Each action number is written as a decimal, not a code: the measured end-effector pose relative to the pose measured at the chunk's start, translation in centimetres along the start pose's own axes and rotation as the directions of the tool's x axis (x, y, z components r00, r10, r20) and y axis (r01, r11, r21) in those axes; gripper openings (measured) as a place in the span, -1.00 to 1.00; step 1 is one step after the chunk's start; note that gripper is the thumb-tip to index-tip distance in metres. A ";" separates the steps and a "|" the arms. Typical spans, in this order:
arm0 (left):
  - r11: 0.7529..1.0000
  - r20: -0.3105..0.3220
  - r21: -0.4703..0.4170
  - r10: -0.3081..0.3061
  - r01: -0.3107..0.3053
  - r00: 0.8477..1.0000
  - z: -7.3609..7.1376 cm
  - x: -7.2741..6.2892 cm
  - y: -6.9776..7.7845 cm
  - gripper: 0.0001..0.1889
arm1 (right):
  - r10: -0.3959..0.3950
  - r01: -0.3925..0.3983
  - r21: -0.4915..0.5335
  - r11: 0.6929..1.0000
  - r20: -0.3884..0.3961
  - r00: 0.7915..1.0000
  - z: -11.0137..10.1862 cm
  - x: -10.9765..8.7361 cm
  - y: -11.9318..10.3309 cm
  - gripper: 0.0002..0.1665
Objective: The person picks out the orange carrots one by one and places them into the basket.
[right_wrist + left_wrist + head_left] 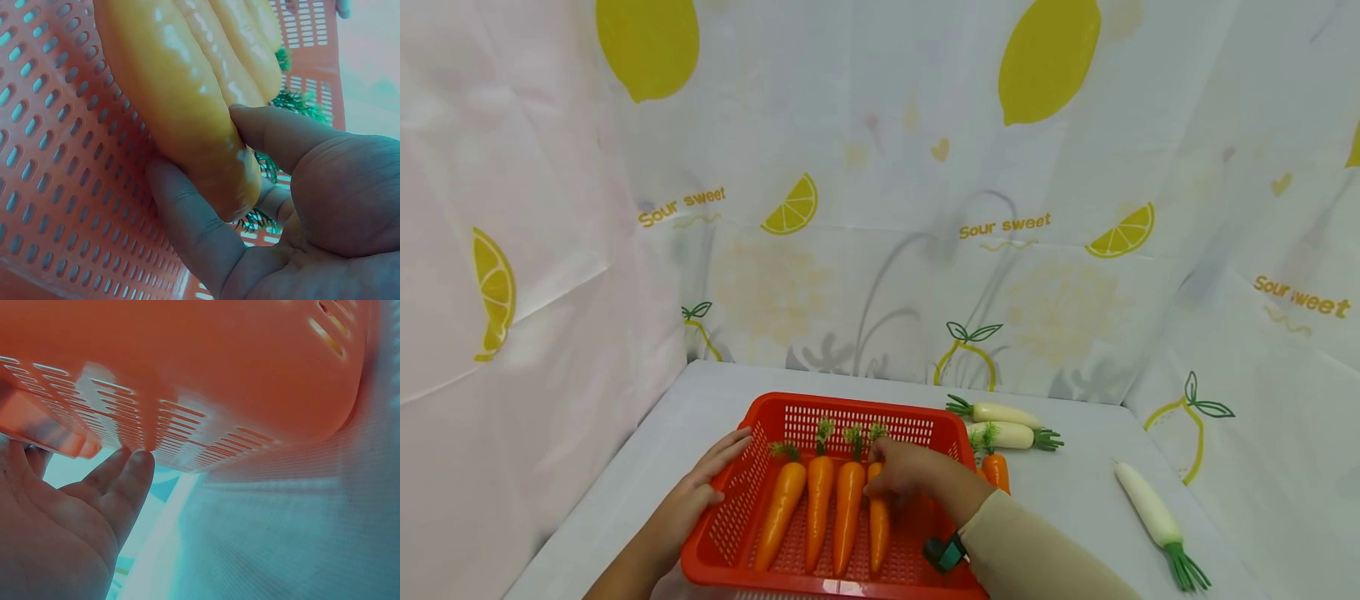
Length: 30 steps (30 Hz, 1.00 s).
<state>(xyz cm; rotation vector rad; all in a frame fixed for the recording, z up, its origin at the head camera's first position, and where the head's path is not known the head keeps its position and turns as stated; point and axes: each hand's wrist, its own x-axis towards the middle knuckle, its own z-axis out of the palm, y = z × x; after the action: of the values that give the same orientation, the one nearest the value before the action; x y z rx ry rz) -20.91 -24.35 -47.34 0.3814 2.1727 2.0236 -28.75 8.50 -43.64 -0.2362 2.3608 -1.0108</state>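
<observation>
A red perforated plastic basket (951, 433) stands on the table with several carrots lying side by side in it, green tops toward the far wall. My right hand (910, 468) reaches into the basket and pinches the rightmost carrot (878, 533) near its leafy end. In the right wrist view, thumb and fingers (187, 206) lie on either side of that carrot (181, 106). My left hand (688, 492) touches the basket's left side with its fingers extended. Its fingertips (140, 464) meet the slotted outer wall (187, 419) in the left wrist view.
Beyond the basket's right side, another carrot (996, 472) is partly hidden by the basket and my arm. Two white radishes (1007, 415) lie behind it, and a third white radish (1150, 504) lies at the far right. Lemon-printed cloth walls (880, 275) enclose the table.
</observation>
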 end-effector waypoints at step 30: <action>0.998 0.006 -0.018 -0.061 0.061 0.998 -0.3 0.1 0.0 -0.18 | -0.049 0.049 -0.083 0.995 0.011 0.999 -1.2 -0.1 -0.3 -0.64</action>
<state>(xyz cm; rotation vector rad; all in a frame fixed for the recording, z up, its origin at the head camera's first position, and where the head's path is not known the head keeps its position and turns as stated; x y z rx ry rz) -21.04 -24.61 -47.28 0.3132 2.1339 2.0066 -29.37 9.06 -42.71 -0.3309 2.4026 -0.9328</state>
